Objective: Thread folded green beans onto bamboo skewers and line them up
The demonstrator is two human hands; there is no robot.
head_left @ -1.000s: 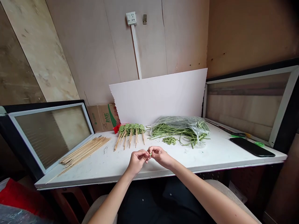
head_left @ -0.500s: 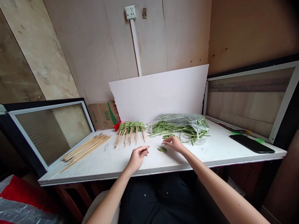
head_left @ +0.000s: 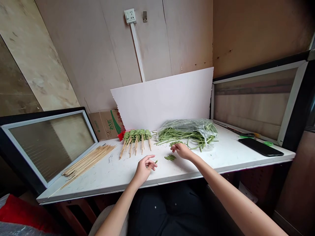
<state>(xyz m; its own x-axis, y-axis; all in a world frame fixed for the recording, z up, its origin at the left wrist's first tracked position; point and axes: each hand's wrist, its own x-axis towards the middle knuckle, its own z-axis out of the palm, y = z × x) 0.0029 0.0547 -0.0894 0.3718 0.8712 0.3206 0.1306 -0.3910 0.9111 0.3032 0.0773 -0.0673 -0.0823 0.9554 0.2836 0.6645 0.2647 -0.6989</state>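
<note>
Between the curled fingers of my left hand (head_left: 145, 168) is a short piece of green bean (head_left: 156, 161), its tip poking out to the right. My right hand (head_left: 181, 151) is closed, fingertips together and pointing left; what they hold, if anything, is hidden. Just below its fingers lies a small row of cut bean pieces (head_left: 170, 157) on the white table (head_left: 98, 177). Behind this hand is a pile of more cut pieces (head_left: 176, 143), partly covered by it. Long green beans (head_left: 169, 135) spill from a clear plastic bag (head_left: 189, 124) at the back.
Skewers threaded with bean pieces (head_left: 137, 135) are stacked at the back, sticks toward me. Bare bamboo skewers (head_left: 90, 162) lie at the left. A black phone (head_left: 261, 147) and a green ring (head_left: 268, 143) are at the right. A white board (head_left: 162, 101) leans on the wall.
My left hand has lowered slightly, its fingers looser around the bean piece. My right hand stays by the cut pieces. The whole view has shifted a little.
</note>
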